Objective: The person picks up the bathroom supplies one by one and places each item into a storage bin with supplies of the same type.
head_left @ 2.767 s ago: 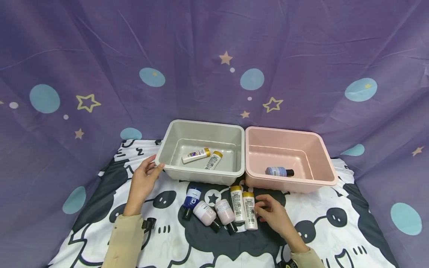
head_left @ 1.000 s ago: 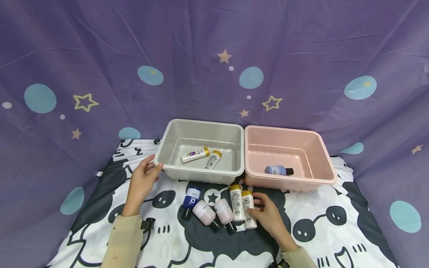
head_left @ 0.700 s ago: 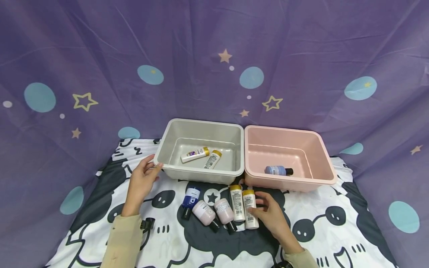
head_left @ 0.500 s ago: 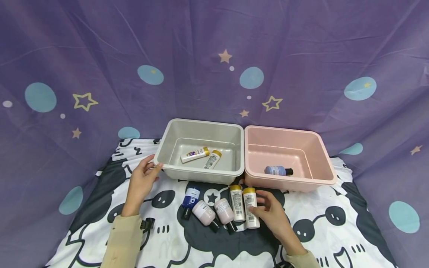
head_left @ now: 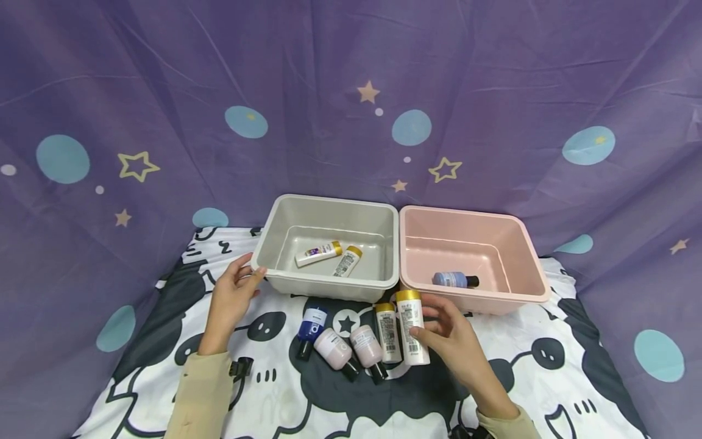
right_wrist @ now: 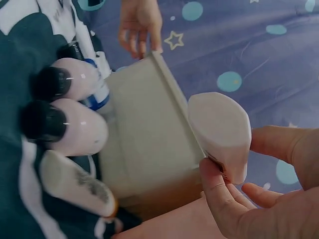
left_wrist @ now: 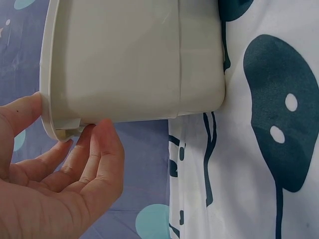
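Note:
My right hand (head_left: 455, 335) holds a white bottle with a gold cap (head_left: 412, 326) between thumb and fingers, cap pointing away. The right wrist view shows the white base of this bottle (right_wrist: 219, 129) raised above the other bottles. Another gold-capped white bottle (head_left: 387, 335) lies just left of it on the cloth. My left hand (head_left: 233, 299) grips the near left corner of the grey bin (head_left: 329, 285); in the left wrist view its thumb (left_wrist: 25, 112) presses the rim while the fingers curl under it. Two gold-capped white bottles, one of them a bottle with a purple label (head_left: 318, 253), lie inside that bin.
A pink bin (head_left: 471, 299) stands against the grey one, holding a light-blue bottle with a black cap (head_left: 454, 279). On the patterned cloth (head_left: 263, 402) lie a dark-blue bottle (head_left: 312, 323) and two pale-pink bottles (head_left: 333, 349) with black caps. A purple curtain (head_left: 340, 122) hangs behind.
My right hand has taken hold of the rightmost gold-capped white bottle and lifted it, moving it slightly toward the bins. My left hand stays on the grey bin's corner.

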A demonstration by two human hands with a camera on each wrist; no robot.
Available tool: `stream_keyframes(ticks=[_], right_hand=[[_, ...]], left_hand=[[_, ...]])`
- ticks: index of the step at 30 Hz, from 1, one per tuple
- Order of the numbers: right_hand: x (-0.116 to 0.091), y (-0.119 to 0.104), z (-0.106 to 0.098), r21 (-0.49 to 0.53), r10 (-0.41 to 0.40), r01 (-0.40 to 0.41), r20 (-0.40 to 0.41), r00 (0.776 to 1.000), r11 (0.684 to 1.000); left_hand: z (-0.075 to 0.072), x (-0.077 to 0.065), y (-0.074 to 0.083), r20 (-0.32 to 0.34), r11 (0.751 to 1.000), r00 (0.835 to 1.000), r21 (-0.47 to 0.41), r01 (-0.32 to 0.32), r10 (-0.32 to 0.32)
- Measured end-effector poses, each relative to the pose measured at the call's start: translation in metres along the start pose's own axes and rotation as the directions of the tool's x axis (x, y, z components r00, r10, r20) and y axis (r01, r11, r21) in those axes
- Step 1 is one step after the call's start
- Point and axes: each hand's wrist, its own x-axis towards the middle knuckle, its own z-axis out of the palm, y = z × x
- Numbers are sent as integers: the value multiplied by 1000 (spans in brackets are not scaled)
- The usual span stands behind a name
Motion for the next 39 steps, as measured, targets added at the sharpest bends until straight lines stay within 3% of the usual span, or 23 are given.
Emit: stream_keyframes(ticks=[10,18,23,28,32,39], right_hand=[[19,-28,-5,-95,-88,89,17,996,991],[62,-59,-5,-79,-184,185,14,983,980],[96,-81,-1,-140,-175,176,21,984,974],[135,-93,10,-59,-105,107,40,994,992],[163,-98,21,-2,-58,59,75,995,998],[201,-93,43,-26,-2,5,104,995,1000]], left_hand=[[0,1,-1,-3,1000,1000,-8,2,-2],[0,1,-1,-3,1000,1000,-13,5,-5],[0,1,-1,-1,1000,1000,-15,-4,4],[-1,1,-2,8,1000,1000,-22,-15,16],[-1,2,-3,10,999,1000,-29,-18,18],[-2,2,-2,15,999,1000,-40,-19,20]])
